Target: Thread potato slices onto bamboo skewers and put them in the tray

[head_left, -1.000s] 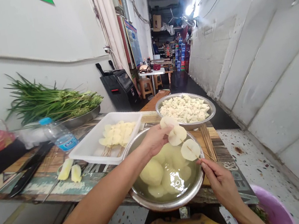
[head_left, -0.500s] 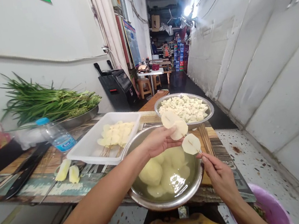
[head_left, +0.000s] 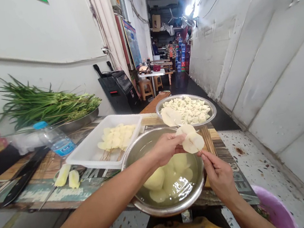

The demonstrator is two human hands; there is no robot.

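Note:
My left hand (head_left: 171, 147) is closed on thin round potato slices (head_left: 192, 143), pinching one at its edge. These slices are threaded on a thin skewer (head_left: 200, 151), and a further slice sits out along it, above the far bowl. My right hand (head_left: 218, 173) grips the skewer's near end between thumb and fingers. Both hands are over a steel basin (head_left: 170, 207) of water, where several peeled potatoes (head_left: 155, 181) lie. To the left, a white plastic tray (head_left: 90, 161) holds skewered potato slices (head_left: 118, 137).
Behind the basin stands a steel bowl of cauliflower pieces (head_left: 188, 108). On the left are a water bottle (head_left: 60, 143), a knife (head_left: 20, 184), two pale vegetable pieces (head_left: 63, 174) and green chives (head_left: 42, 105). A purple tub (head_left: 276, 206) is on the floor at right.
My left hand has moved slightly down and right, toward my right hand. The slices it holds now overlap the nearer slice on the skewer.

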